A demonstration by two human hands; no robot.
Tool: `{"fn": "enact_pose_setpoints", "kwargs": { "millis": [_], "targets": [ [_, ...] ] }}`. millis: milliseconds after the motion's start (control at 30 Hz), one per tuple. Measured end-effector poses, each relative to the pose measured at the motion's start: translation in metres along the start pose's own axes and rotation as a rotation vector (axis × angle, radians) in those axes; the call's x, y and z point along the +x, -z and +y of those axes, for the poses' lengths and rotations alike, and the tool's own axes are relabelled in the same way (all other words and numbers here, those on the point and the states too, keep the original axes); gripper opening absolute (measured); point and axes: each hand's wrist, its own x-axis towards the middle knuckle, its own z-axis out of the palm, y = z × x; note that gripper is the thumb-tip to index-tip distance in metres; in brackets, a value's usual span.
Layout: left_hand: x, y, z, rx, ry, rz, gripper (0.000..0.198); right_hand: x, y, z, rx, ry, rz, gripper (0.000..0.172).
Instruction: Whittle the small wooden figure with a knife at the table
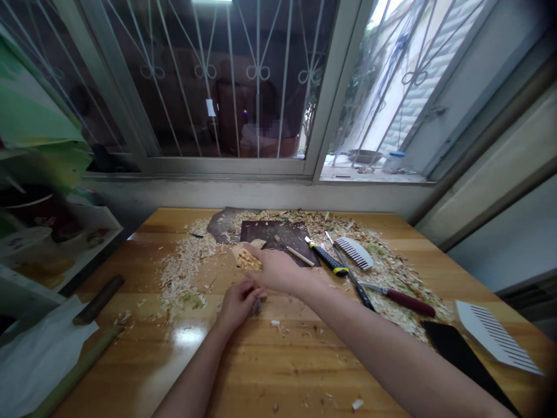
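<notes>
A pale carved wooden piece (246,256), with a brownish carved surface, is near the middle of the wooden table. My right hand (278,270) reaches across from the right, its fingers closed over the right side of the piece. Just below it, my left hand (237,301) is curled with thumb and fingers together. A crumpled greyish bit (257,306) shows under and beside those fingers; what it is cannot be made out. Beyond the hands lies a dark mat (278,233) with a pencil-like wooden stick (300,256) on it.
Wood shavings (183,270) surround the work spot. At right lie a yellow-black handled cutter (327,257), a red-handled knife (404,301), white slotted combs (354,252) and a black flat slab (465,360). Branch pieces (99,299) lie at left. A barred window (230,165) stands behind.
</notes>
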Motion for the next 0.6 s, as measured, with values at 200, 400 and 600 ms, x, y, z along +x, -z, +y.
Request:
{"fn": "enact_pose_setpoints", "kwargs": {
  "millis": [200, 400, 600],
  "targets": [
    [0.0, 0.0, -0.002, 0.111, -0.112, -0.012, 0.02, 0.0, -0.003, 0.002, 0.184, 0.026, 0.237, 0.048],
    [0.001, -0.001, -0.006, 0.128, -0.089, 0.017, 0.019, 0.002, 0.002, -0.002, -0.017, 0.092, -0.038, 0.059],
    [0.001, 0.0, -0.005, 0.109, -0.104, -0.008, 0.018, 0.003, 0.008, -0.006, 0.198, 0.022, 0.238, 0.054]
  ]
}}
